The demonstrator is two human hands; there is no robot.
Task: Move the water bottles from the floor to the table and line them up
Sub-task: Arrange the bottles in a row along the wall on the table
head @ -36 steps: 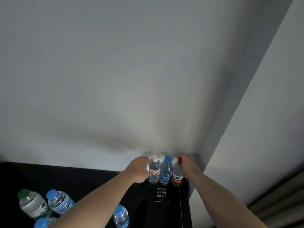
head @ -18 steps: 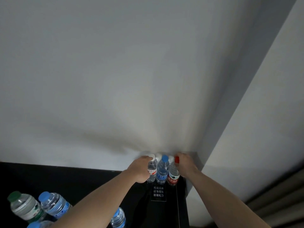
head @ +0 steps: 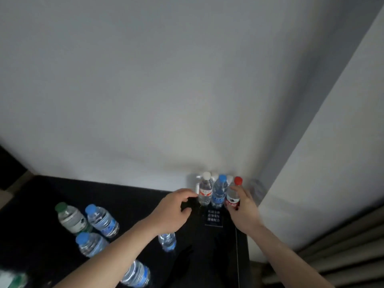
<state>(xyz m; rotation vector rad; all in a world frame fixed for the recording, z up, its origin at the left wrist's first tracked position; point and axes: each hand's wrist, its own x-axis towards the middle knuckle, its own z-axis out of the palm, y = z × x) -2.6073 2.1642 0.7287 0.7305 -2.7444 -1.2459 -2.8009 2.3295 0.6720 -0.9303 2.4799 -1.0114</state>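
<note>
At the far right corner of the black table (head: 52, 188), against the pale wall (head: 145, 90), three water bottles stand upright in a tight row, side by side and touching: a white-capped bottle (head: 205, 192) with a red-and-white label on the left, a blue-capped bottle (head: 219, 192) in the middle, and a red-capped bottle (head: 233, 197) with a red label on the right. My right hand (head: 245, 210) has its grip wrapped around the red-capped bottle, thumb on the near face of the label and fingers along its right side. My left hand (head: 172, 210) sits just left of the white-capped bottle, grip loosely curled and holding nothing; whether a fingertip touches that bottle I cannot tell. A small dark sign with white lettering (head: 213, 217) lies on the table just in front of the row, between my two hands.

Nearer to me, on the left part of the table, more bottles stand in a loose cluster: a green-capped bottle (head: 70, 218), a blue-capped one (head: 101, 220) beside it, another blue-capped one (head: 91, 244) in front of those. A further bottle (head: 167, 242) shows partly behind my left forearm, and another (head: 137, 274) under it near the bottom edge. At the bottom left corner a blurred green-and-white shape (head: 12, 279) is too unclear to name.
</note>
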